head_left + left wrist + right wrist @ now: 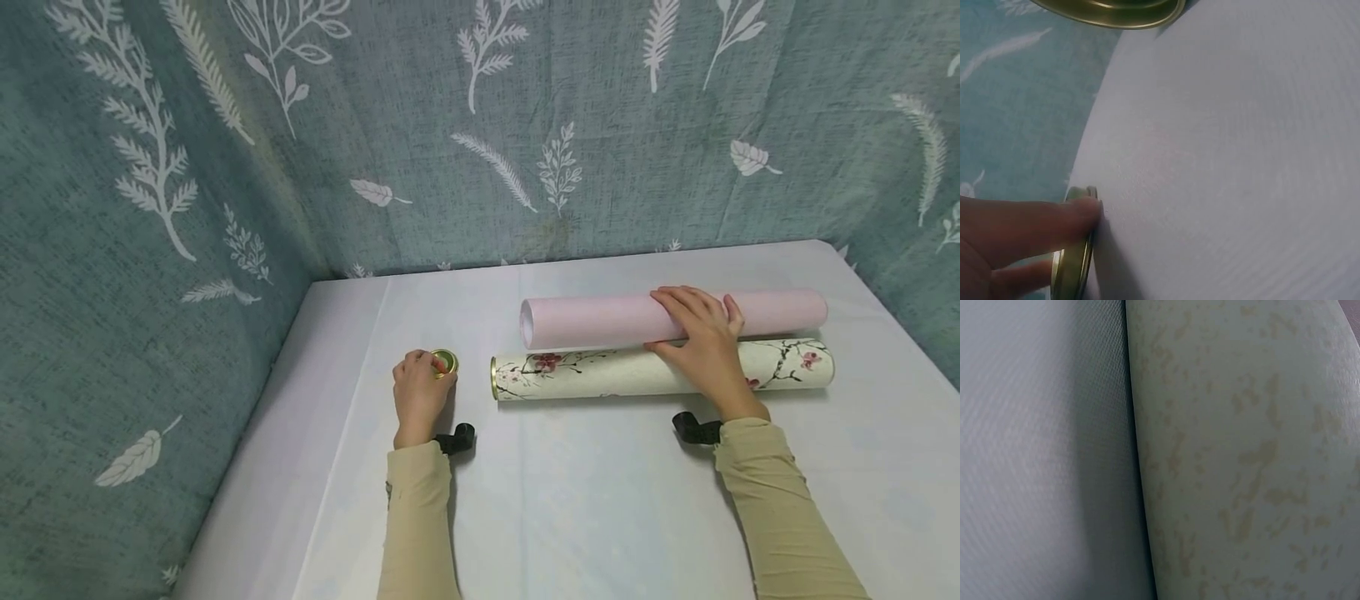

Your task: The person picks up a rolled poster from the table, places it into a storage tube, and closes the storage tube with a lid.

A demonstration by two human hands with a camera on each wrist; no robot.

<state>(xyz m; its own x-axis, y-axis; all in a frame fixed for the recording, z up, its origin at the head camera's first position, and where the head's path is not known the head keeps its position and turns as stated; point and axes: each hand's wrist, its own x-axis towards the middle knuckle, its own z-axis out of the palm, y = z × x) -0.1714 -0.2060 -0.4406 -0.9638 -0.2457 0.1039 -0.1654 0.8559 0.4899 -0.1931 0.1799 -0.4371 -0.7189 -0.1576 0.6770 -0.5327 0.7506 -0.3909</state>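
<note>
My left hand (420, 400) pinches a round gold metal lid (449, 359) by its edge, left of the tubes. Thumb and fingers press on the two sides of the lid (1074, 275) in the left wrist view. My right hand (707, 350) reaches over a cream floral tube (600, 375) and grips a pale pink roll (592, 321), thumb on its near side, fingers over its top. The roll's hollow left end faces the lid. A gold rim (494, 378) rings the floral tube's left end. In the right wrist view, only the speckled floral tube (1247, 450) shows large.
Both tubes lie side by side on a white-covered table (585, 500), the pink one behind. Green leaf-patterned fabric (420, 125) stands behind the table and along its left side. Black wrist cameras (463, 437) are worn on both wrists.
</note>
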